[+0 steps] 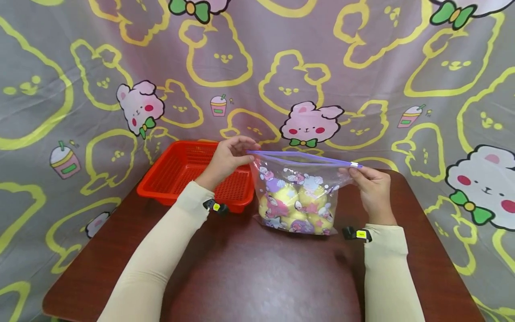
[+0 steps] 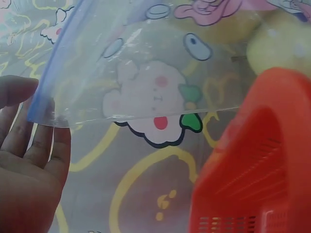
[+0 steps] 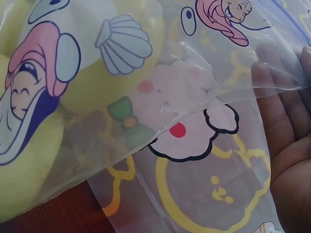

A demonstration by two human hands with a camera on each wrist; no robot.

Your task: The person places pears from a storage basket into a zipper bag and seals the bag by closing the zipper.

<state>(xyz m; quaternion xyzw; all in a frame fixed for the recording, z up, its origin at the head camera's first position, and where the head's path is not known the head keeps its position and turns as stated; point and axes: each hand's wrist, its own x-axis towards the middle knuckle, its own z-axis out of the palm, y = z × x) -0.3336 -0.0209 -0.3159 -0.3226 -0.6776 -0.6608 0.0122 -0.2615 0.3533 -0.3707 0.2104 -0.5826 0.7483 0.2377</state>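
Note:
A clear zip bag (image 1: 295, 179) printed with pink and purple cartoon figures stands on the table, with several round yellow fruits (image 1: 286, 195) inside. Along its top runs a purple zip strip (image 1: 306, 157) with a small white slider (image 1: 354, 164) near the right end. My left hand (image 1: 230, 157) pinches the top left corner between thumb and fingers. At the top right corner, beside the slider, my right hand (image 1: 372, 190) grips the bag, its thumb on the near side. The left wrist view shows the bag's corner (image 2: 53, 109) between thumb and fingers.
A red plastic basket (image 1: 161, 194) with slotted walls stands left of the bag, partly behind my left arm. The dark brown table (image 1: 265, 277) reaches back to a grey curtain (image 1: 257, 98) with rabbit prints.

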